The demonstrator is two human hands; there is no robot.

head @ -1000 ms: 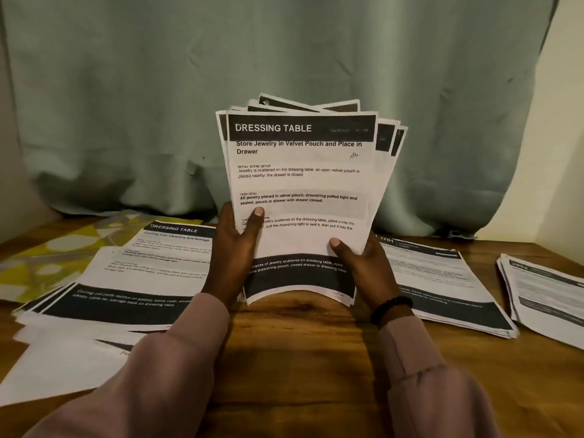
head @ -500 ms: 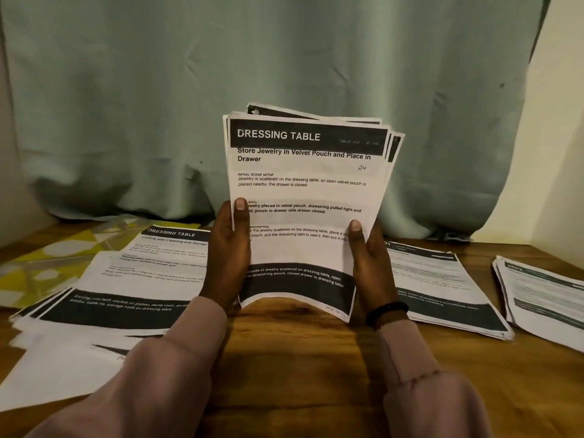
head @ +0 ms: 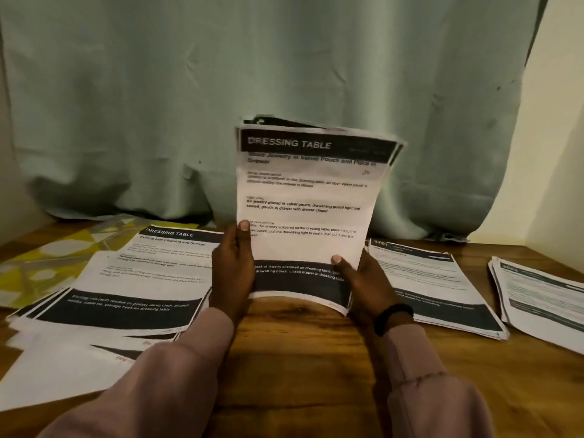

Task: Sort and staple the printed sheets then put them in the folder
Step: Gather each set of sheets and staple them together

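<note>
1. Wooden table point(head: 300, 358) runs across the lower part of the view, with a pale green curtain point(head: 284, 74) hanging behind it; your two sleeved arms reach forward from the bottom edge.
2. Your left hand point(head: 232, 270) grips the left edge of a bundle of printed sheets point(head: 303, 197), thumb laid flat on the front page and fingers curled behind; your right hand point(head: 363, 279) pinches the lower right corner the same way, thumb in front.
3. You hold the bundle upright, its bottom edge on or just above the table; this looks like squaring the pages so their edges line up before stapling; the top page is headed "DRESSING TABLE".
4. Separate piles lie flat around you, which suggests sorting by topic: a loosely fanned left pile point(head: 126, 279) just beside your left arm; a neater middle pile point(head: 436, 286) just beside your right hand; a far right pile point(head: 543, 298) at the frame edge.
5. Beyond the left pile, partly covered by it, lies a yellow patterned folder point(head: 47, 263), probably the destination.
6. No stapler is visible; stapling and filing seem not yet done.
</note>
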